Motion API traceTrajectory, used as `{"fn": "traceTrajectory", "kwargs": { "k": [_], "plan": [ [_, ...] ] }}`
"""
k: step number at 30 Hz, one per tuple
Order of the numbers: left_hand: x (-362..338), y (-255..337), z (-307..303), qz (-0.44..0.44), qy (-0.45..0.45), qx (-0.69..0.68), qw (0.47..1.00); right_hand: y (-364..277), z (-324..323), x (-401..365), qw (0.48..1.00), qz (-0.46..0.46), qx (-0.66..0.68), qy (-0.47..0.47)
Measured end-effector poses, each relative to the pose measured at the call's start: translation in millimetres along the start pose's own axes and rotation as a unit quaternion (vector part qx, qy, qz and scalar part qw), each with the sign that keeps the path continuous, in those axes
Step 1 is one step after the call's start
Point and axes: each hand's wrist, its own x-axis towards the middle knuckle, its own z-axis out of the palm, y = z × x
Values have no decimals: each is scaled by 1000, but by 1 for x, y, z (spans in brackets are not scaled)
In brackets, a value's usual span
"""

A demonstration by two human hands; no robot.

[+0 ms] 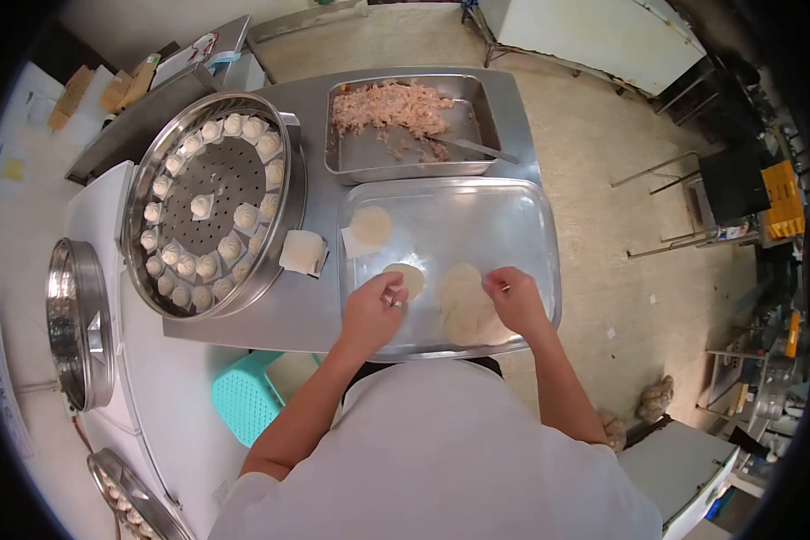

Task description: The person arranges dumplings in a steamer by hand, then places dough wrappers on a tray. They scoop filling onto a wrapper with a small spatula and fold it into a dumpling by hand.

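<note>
My left hand (373, 313) is closed at the edge of a round dough wrapper (409, 277), which shows beyond its fingertips over the metal tray (537, 216). Fingers pinched, my right hand (517, 304) is beside a pile of overlapping dough wrappers (468, 317); what it grips, if anything, is too small to make out. Another round wrapper (371, 225) lies at the tray's upper left, partly on a square of white paper (355, 245).
Behind the tray stands a deep pan (328, 135) of minced filling (391, 106) with a metal spatula (477, 147). To the left is a round steamer (290, 193) with several pleated buns (202, 206), beside a stack of paper squares (303, 250). A turquoise stool (246, 396) stands below the table.
</note>
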Motion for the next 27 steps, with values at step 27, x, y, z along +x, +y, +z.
{"fn": "traceTrajectory", "kwargs": {
  "k": [27],
  "plan": [
    [-15,30,-11,-208,-53,-299,930,-62,51,-16,940,59,259,-213]
  ]
}}
